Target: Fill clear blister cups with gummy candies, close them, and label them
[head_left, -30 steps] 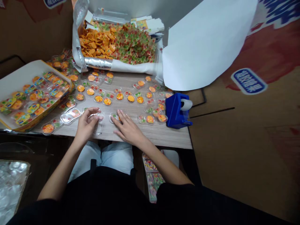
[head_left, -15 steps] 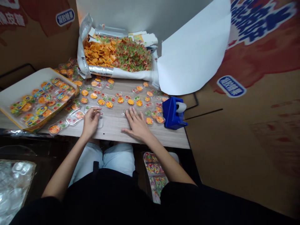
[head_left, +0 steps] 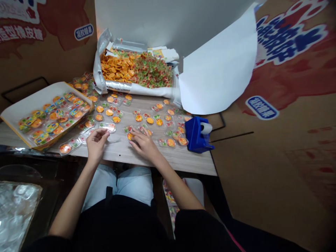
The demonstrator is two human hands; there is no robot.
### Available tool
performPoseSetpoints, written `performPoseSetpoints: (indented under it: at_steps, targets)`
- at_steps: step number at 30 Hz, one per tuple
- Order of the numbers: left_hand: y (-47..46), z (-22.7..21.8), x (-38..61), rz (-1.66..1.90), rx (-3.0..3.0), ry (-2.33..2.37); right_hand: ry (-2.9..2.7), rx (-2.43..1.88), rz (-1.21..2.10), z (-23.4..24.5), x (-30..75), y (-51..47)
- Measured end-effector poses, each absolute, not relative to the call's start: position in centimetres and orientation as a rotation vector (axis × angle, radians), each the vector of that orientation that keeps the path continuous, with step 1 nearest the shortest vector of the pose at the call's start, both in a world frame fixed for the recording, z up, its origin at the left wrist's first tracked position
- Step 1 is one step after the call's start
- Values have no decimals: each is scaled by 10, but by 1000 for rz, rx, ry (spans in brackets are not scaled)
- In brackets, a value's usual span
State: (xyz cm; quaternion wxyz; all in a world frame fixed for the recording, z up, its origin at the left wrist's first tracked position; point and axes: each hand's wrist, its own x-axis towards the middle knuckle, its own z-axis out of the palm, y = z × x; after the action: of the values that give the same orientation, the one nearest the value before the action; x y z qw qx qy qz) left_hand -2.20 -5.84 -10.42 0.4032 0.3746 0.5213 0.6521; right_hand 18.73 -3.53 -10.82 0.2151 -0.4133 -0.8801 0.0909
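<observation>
The left hand (head_left: 96,144) curls, fingertips pinching a clear candy tray (head_left: 108,127); the right hand (head_left: 145,145) lies loosely spread on another tray (head_left: 130,135).

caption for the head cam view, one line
Left hand and right hand among clear candy packs on a wood-grain table beside a blue tape dispenser.

Even, soft indoor light, a faint shadow under the right hand (head_left: 144,145), wide-angle bending toward the edges.

A wood-grain table (head_left: 191,161) holds candy packs (head_left: 149,120), a cardboard tray (head_left: 31,105) and apparently a blue tape dispenser (head_left: 195,134).
</observation>
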Motion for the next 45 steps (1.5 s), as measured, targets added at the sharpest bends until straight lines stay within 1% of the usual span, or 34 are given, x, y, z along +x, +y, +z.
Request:
performPoseSetpoints:
  at_steps: [5, 9, 11, 15, 17, 20, 23, 27, 31, 33, 34, 37, 39, 41, 43, 44, 45]
  targets:
    - [-64, -91, 4, 1416, 894, 1218, -2228, -1198, 168, -96, 204, -68]
    - [-60, -92, 29, 1309, 996, 1135, -2264, -1206, 232, -93, 199, -76]
    - [-57, -95, 33, 1259, 1195, 1186, -2226, -1257, 232, -97, 198, -77]
    - [-51, -100, 27, 1094, 1915, 1331, -2204, -1382, 155, -111, 198, -82]
    - [-51, -104, 21, 929, 2207, 1277, -2249, -1419, 135, -118, 197, -85]
    - [-54, -109, 14, 666, 2444, 1210, -2322, -1455, 134, -125, 197, -88]
    - [-54, -108, 11, 553, 2526, 1223, -2426, -1467, 185, -125, 201, -88]
    - [-41, -89, 18, 373, 2534, 1247, -2600, -1451, 258, -119, 209, -86]
    - [-33, -72, 34, 145, 2574, 1272, -2701, -1427, 218, -118, 211, -87]
    - [-44, -70, 34, 158, 2625, 1275, -2716, -1406, 177, -120, 211, -91]
    - [-55, -71, 29, 221, 2650, 1263, -2720, -1384, 154, -121, 212, -95]
    - [-103, -77, -13, 579, 2675, 1234, -2729, -1293, 63, -127, 219, -109]
    - [-145, -81, -64, 823, 2642, 1371, -2720, -1257, -2, -132, 229, -117]
    - [-192, -84, -126, 975, 2559, 1736, -2688, -1275, -48, -135, 240, -120]
    - [-240, -89, -189, 978, 2333, 2326, -2633, -1341, -79, -136, 248, -118]
    - [-264, -94, -217, 889, 2146, 2592, -2601, -1386, -90, -134, 250, -115]
    - [-287, -100, -241, 708, 1950, 2758, -2566, -1436, -96, -131, 250, -112]
